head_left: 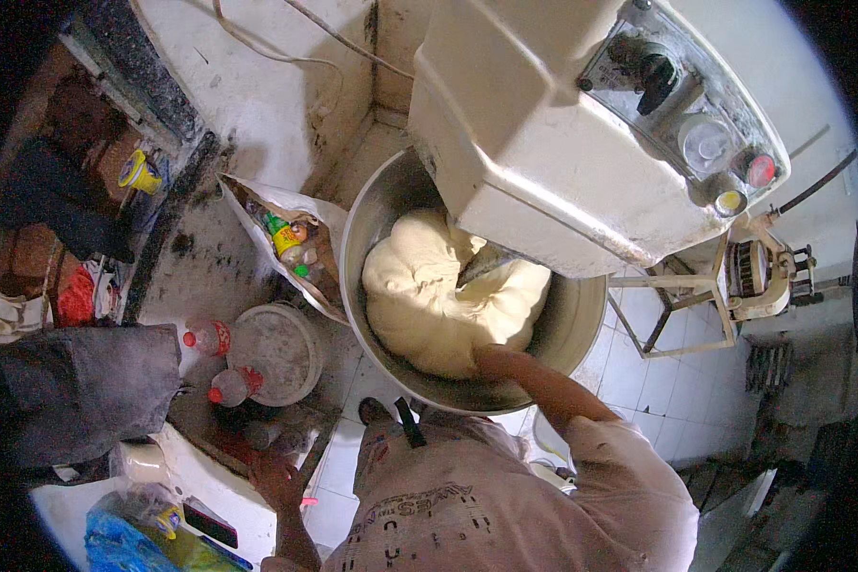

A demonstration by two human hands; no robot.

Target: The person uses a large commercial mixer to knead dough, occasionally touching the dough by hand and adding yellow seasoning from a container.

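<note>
A large pale mass of dough (pixel 419 305) fills much of a round metal mixing bowl (pixel 582 334) under a big cream-coloured mixer head (pixel 515 143). Part of a metal mixing tool (pixel 483 262) shows among the folds of dough. My right hand (pixel 494 363) reaches over the near rim and touches the dough's near side; its fingers are hidden from view. Down at the left, my left hand (pixel 275 479) rests at the edge of a white work surface (pixel 243 500), fingers loosely extended, with no held thing visible.
Left of the bowl stands an open sack (pixel 329 229) with bottles inside. A round white lidded bucket (pixel 281 353) and two red-labelled plastic bottles (pixel 221 386) are nearer. A phone (pixel 210 523) and blue plastic bag (pixel 119 543) lie lower left. A metal-framed machine (pixel 725 286) stands right.
</note>
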